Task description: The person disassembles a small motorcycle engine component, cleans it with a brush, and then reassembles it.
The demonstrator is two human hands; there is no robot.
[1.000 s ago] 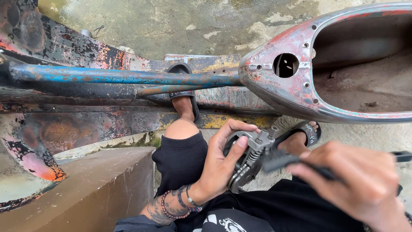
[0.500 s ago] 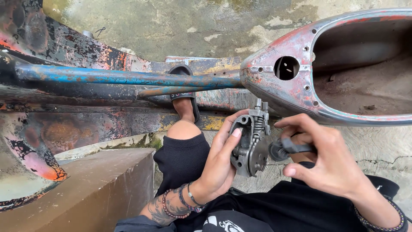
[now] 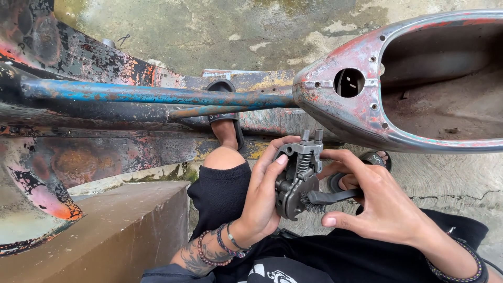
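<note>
The left hand (image 3: 264, 194) wraps its fingers around a grey metal brake part (image 3: 296, 181) with a spring and two bolts on top, holding it upright over the person's lap at about six o'clock in the view. The right hand (image 3: 385, 209) is closed on a dark brush (image 3: 335, 197), its bristles touching the part's side. At twelve o'clock lies a rusty scooter frame (image 3: 367, 94) with a blue tube (image 3: 152, 95).
</note>
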